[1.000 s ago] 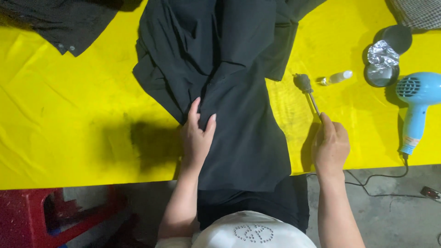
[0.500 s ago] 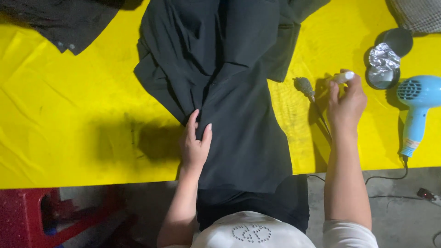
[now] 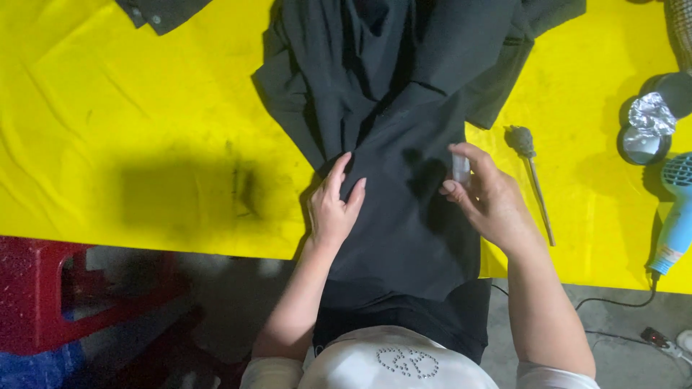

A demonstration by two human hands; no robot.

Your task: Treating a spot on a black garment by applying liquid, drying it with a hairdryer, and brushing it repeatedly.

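Now, left hand: lying flat with fingers spread on the black garment, gripping nothing.
Right hand: closed around a small clear bottle, held just above the cloth.
Black garment: spread across the yellow desk, its lower end hanging over the near edge.
Brush: lying on the desk just right of the right hand.
Blue hairdryer: far right, near a foil-topped round container.
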